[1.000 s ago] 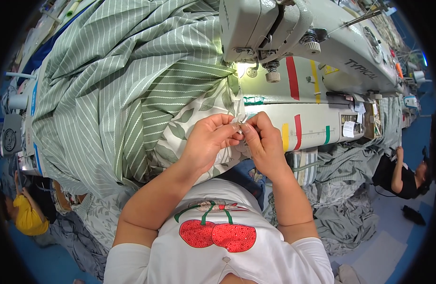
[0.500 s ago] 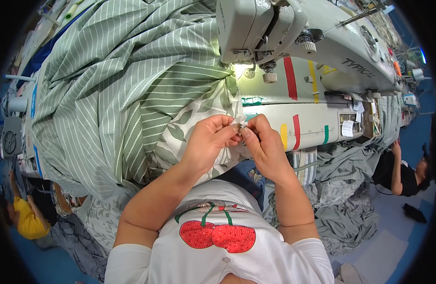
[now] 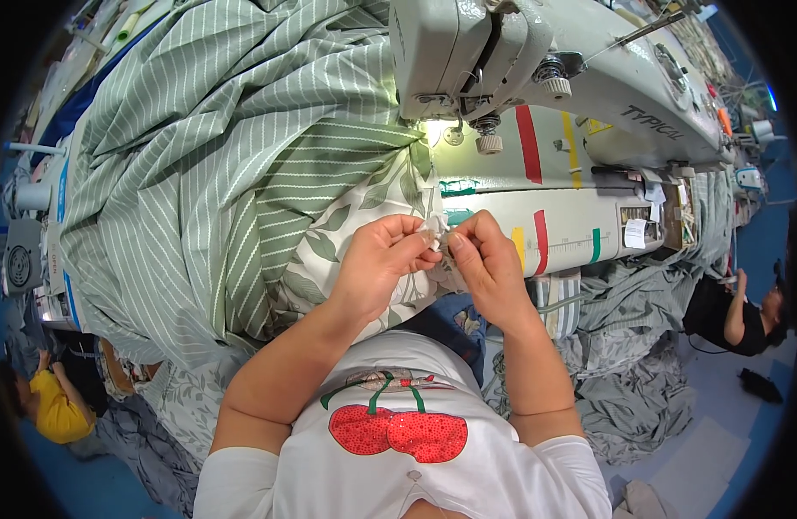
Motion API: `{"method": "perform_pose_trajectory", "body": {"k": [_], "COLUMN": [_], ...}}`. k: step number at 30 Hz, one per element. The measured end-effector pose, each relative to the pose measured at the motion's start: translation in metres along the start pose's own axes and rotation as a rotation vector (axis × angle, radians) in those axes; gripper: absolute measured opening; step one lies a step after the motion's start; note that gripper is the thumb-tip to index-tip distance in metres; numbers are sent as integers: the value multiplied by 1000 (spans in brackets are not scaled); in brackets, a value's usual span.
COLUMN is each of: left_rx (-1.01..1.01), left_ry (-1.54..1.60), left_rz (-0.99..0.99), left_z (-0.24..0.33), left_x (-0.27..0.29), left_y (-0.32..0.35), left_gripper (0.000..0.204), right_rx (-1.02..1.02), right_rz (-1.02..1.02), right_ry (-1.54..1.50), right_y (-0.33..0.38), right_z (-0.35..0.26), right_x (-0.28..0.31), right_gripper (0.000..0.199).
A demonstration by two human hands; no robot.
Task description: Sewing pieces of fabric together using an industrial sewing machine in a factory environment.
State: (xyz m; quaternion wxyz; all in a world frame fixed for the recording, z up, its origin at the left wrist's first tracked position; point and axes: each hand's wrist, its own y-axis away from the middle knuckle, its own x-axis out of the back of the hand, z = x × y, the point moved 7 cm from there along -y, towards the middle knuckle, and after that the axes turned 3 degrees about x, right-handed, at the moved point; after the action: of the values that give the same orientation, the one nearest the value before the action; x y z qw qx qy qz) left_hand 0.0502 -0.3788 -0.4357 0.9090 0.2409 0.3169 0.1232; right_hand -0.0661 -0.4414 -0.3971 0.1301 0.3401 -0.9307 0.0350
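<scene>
In front of the sewing machine (image 3: 537,60), both my hands are closed in a pinch at a small crumpled white piece (image 3: 436,226), perhaps a fabric label. My left hand (image 3: 377,264) grips it between thumb and fingers. On its other side is my right hand (image 3: 492,266), thumb and forefinger together at the piece's edge. Beneath my hands lies white fabric with green leaves (image 3: 329,246). It joins green striped fabric (image 3: 182,173), whose corner runs under the lit needle area, where the machine head partly hides it.
Coloured tape strips (image 3: 541,240) mark the machine bed right of my hands. A small box (image 3: 682,216) with white slips is set at its right end. Piled grey-green fabric (image 3: 623,381) hangs below. Other people sit at far left (image 3: 61,406) and far right (image 3: 727,316).
The white piece has turned and more of it shows between my fingers. My right fingertips have shifted slightly to the right, away from the left ones.
</scene>
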Motion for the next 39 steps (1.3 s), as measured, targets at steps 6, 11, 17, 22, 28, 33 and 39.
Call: {"method": "perform_pose_trajectory", "body": {"k": [6, 11, 17, 22, 28, 33, 39], "left_rx": [-12, -9, -34, -10, -118, -159, -299], "left_ry": [31, 31, -88, -137, -215, -266, -410], "left_rz": [28, 41, -11, 69, 42, 119, 121], "left_z": [3, 5, 9, 13, 20, 21, 29], "left_x": [1, 1, -1, 9, 4, 5, 1], "left_y": [1, 0, 1, 1, 1, 2, 9], "left_gripper": [11, 12, 16, 14, 11, 11, 8], "right_rx": [-27, 360, 120, 138, 72, -22, 14], "right_rz": [474, 584, 138, 604, 154, 90, 74], "right_ry": [-35, 991, 94, 80, 18, -211, -236], "right_y": [-8, -4, -13, -16, -16, -17, -17], "right_z": [14, -31, -8, -19, -22, -8, -7], "right_x": [69, 55, 8, 36, 2, -4, -2], "right_gripper": [12, 30, 28, 20, 7, 4, 5]}}
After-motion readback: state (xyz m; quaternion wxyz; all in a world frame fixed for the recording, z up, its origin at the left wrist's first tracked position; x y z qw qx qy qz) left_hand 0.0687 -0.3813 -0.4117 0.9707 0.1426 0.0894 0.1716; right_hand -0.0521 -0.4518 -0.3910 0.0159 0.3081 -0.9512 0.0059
